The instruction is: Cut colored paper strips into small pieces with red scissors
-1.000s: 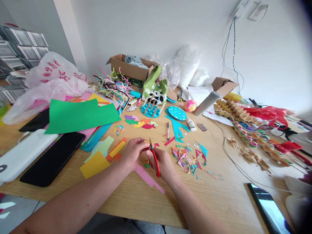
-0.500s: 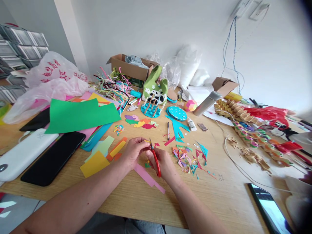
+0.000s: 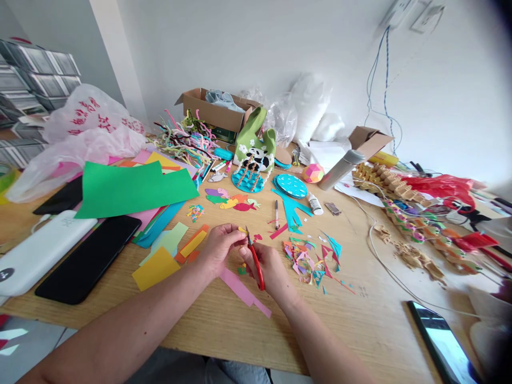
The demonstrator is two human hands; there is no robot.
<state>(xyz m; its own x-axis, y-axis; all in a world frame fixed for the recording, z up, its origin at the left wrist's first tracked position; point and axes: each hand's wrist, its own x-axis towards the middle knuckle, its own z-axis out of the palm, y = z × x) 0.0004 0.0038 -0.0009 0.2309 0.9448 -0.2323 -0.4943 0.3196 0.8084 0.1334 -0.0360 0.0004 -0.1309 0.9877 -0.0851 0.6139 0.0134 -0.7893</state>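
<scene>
My left hand [image 3: 221,246] pinches a small yellow piece of paper [image 3: 241,230] between thumb and fingertips. In my right hand [image 3: 270,266] are red-handled scissors [image 3: 258,269], their blades pointing up and away from me beside the yellow piece. Whether the blades touch the paper is too small to tell. Beneath my hands lies a pink paper strip [image 3: 240,289]. Small green and orange bits show partly between my wrists. Paper scraps of many colours [image 3: 306,261] lie right of my right hand. Orange and yellow paper pieces [image 3: 192,244] rest just left of my left hand.
Several paper fish [image 3: 230,201] lie beyond my hands, near a pen [image 3: 276,214] and a glue bottle [image 3: 314,204]. On the left are green sheets [image 3: 120,186], a black phone [image 3: 88,261] and a white power bank [image 3: 44,253]. A white cable [image 3: 384,261] crosses the right side.
The yellow paper piece and the scissors' tips have shifted very slightly. Both hands keep nearly the same place and grip.
</scene>
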